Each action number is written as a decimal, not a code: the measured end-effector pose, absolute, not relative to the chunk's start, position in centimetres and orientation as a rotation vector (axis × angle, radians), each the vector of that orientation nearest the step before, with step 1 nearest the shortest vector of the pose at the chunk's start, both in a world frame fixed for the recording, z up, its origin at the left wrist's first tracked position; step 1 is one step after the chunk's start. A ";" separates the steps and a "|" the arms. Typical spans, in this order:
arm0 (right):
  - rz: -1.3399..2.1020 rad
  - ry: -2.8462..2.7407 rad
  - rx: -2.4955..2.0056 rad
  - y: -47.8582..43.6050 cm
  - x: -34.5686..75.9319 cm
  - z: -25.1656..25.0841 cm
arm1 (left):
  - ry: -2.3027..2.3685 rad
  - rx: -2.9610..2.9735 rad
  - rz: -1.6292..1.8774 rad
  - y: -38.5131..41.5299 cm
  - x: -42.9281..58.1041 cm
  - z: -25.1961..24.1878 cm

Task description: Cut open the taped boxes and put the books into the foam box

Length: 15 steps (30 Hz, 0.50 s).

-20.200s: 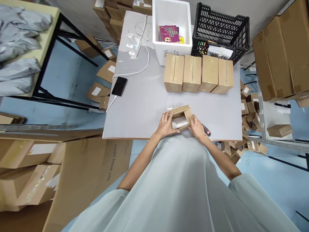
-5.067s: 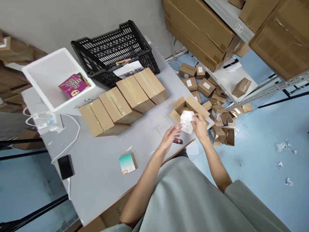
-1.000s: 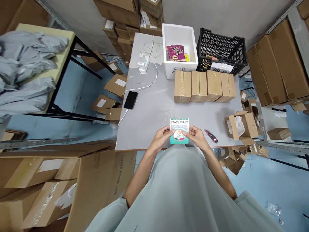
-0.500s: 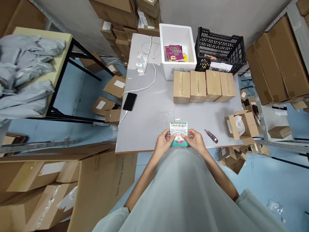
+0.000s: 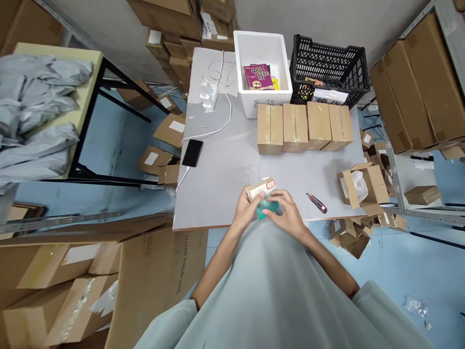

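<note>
Near the front edge of the table, a small book (image 5: pixel 268 209) with a green cover is tilted in front of my body. Its upper part shows a cream surface bearing a red oval mark. My left hand (image 5: pixel 247 206) grips its left side with the thumb across it. At the lower right, my right hand (image 5: pixel 288 212) has thumb and fingers curled around the green part, which looks blurred. A red and black utility knife (image 5: pixel 317 203) lies on the table to the right of my right hand.
On the grey table (image 5: pixel 221 189) stand a white bin (image 5: pixel 263 104) with books, a black crate (image 5: pixel 329 72), a row of cardboard boxes (image 5: pixel 305 127) and an open box (image 5: pixel 376 184). A phone (image 5: pixel 192 153) and a power strip (image 5: pixel 209 97) lie on the left.
The book was upright with its illustrated front cover facing me, held at both sides. Now it is turned and tilted, showing a cream surface. My right hand has shifted over its lower right.
</note>
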State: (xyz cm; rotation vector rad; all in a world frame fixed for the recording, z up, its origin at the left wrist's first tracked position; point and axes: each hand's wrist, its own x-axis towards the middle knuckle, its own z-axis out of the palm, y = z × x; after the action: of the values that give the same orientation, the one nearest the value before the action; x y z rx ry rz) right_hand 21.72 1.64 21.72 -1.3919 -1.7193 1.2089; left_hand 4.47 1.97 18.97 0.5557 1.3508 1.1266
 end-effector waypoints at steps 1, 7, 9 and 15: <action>1.218 -1.679 -1.426 1.9 21.9 21.7 | 1.319 0.507 1.139 2.1 4.2 19.0; 1.560 -1.236 -1.454 3.0 23.1 20.9 | 1.174 0.415 1.119 2.1 3.8 20.1; 1.542 -1.116 -1.426 3.2 23.3 20.8 | 1.174 0.508 1.092 2.0 3.7 20.3; 1.409 -1.036 -1.454 3.4 23.3 20.8 | 1.202 0.647 1.025 1.7 3.4 19.8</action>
State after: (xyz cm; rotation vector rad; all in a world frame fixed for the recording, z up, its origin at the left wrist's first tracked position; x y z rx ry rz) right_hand 23.26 3.44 20.85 -1.4539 -1.0361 1.4090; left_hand 3.39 1.69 19.85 0.6465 1.2023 1.0251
